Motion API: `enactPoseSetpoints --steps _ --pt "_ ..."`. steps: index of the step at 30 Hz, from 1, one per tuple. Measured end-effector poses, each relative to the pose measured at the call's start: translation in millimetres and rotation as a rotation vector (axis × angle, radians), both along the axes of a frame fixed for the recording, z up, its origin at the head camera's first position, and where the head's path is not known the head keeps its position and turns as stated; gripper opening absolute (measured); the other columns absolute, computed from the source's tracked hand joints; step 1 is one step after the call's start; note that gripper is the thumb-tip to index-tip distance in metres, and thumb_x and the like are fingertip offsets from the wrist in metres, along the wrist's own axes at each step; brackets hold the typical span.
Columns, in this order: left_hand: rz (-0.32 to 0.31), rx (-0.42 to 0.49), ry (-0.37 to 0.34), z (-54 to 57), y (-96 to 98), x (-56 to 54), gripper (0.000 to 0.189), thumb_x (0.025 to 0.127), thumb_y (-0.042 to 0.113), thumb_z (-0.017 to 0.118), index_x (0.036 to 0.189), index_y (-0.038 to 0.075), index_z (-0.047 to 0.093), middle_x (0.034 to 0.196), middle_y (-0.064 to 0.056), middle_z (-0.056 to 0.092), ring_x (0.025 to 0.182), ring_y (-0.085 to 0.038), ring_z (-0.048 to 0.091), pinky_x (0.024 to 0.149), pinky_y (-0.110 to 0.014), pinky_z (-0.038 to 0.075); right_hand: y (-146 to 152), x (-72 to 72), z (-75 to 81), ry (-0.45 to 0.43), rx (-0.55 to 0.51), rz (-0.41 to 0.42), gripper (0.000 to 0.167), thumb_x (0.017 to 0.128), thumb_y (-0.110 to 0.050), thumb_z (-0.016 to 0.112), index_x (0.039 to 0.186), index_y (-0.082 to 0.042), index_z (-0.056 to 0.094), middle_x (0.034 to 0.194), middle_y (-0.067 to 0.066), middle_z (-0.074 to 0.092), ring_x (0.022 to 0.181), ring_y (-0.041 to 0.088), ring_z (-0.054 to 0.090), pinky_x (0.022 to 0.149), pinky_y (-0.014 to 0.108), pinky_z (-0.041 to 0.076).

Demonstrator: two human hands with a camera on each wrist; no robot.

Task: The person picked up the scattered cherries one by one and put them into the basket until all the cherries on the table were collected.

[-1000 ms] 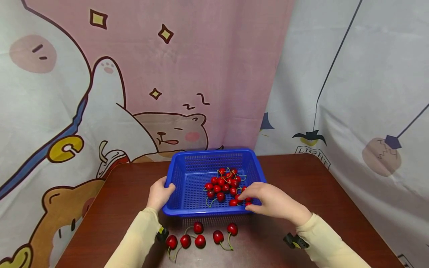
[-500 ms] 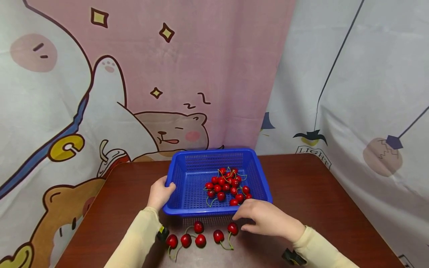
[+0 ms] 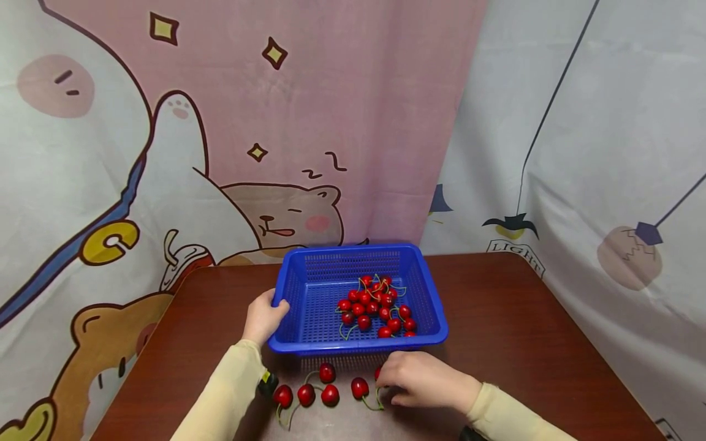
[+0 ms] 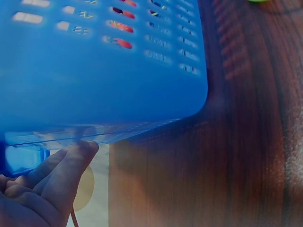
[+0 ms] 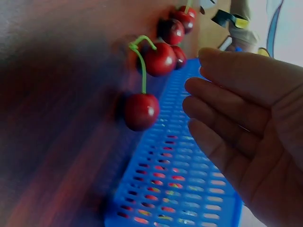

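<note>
A blue perforated plastic basket [image 3: 358,347] holds a heap of red cherries [image 3: 364,298], mostly toward its right side. My left hand [image 3: 263,318] grips its left rim, thumb over the top edge; in the left wrist view the fingers [image 4: 71,175] lie against the outer side. In front of the basket, my right hand [image 3: 425,380] hovers at a stemmed pair of cherries [image 3: 360,388], partly covering the right one. The right wrist view shows that pair joined at the stems, the nearer cherry [image 5: 141,111] a little apart from loosely bent fingers [image 5: 222,99].
Several more stemmed cherries [image 3: 306,395] lie on the brown wooden table [image 3: 496,306], left of the pair and before the basket. Behind the table hangs a cartoon-printed curtain [image 3: 386,122]. A dark band sits at the left sleeve [image 3: 226,380].
My right hand has come out of the basket, back over its front rim and down to the cherry pair on the table. The left hand stays on the left rim.
</note>
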State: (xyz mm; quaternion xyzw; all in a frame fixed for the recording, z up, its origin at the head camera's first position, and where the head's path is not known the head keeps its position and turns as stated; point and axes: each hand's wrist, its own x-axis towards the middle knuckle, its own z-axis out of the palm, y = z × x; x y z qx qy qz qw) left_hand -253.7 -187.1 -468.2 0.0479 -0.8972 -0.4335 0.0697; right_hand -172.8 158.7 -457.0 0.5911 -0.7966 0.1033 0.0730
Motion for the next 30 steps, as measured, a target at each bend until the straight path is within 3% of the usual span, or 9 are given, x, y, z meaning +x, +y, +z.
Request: enactPoseSetpoints --steps 12,21,25,30 --pt "-0.004 -0.01 0.01 0.8 0.3 -0.5 0.043 0.092 0.013 0.057 0.128 -0.01 0.057 0.113 -0.027 0.066 0.095 -0.036 0.067 0.085 -0.053 0.054 -13.3 4.7 -22.5 0.172 0.077 0.046 0.031 0.064 -0.022 0.086 0.089 -0.024 0.069 0.085 -0.016 0.06 0.081 0.004 0.056 0.067 0.015 0.045" --pt "-0.005 -0.008 0.011 1.1 0.4 0.0 0.041 0.093 0.013 0.057 0.128 -0.009 0.058 0.112 -0.026 0.067 0.094 -0.036 0.067 0.084 -0.053 0.054 -18.7 4.6 -32.2 0.307 0.065 0.052 0.027 0.062 -0.022 0.083 0.08 -0.026 0.064 0.08 -0.015 0.057 0.076 0.007 0.054 0.06 0.018 0.042" --pt "-0.006 -0.006 0.015 1.6 0.5 0.0 0.04 0.092 0.013 0.057 0.127 -0.009 0.058 0.111 -0.026 0.067 0.093 -0.036 0.067 0.084 -0.053 0.054 -20.3 4.1 -37.9 0.345 0.057 0.047 0.021 0.067 -0.021 0.079 0.076 -0.028 0.062 0.078 -0.015 0.055 0.073 0.006 0.053 0.057 0.019 0.04" --pt "0.001 -0.004 0.013 0.1 -0.3 -0.7 0.042 0.092 0.013 0.057 0.128 -0.009 0.058 0.112 -0.026 0.067 0.094 -0.036 0.067 0.084 -0.052 0.054 -23.0 4.3 -42.4 0.39 0.065 0.033 0.012 0.082 -0.025 0.07 0.075 -0.029 0.061 0.076 -0.016 0.053 0.071 0.005 0.05 0.055 0.018 0.035"
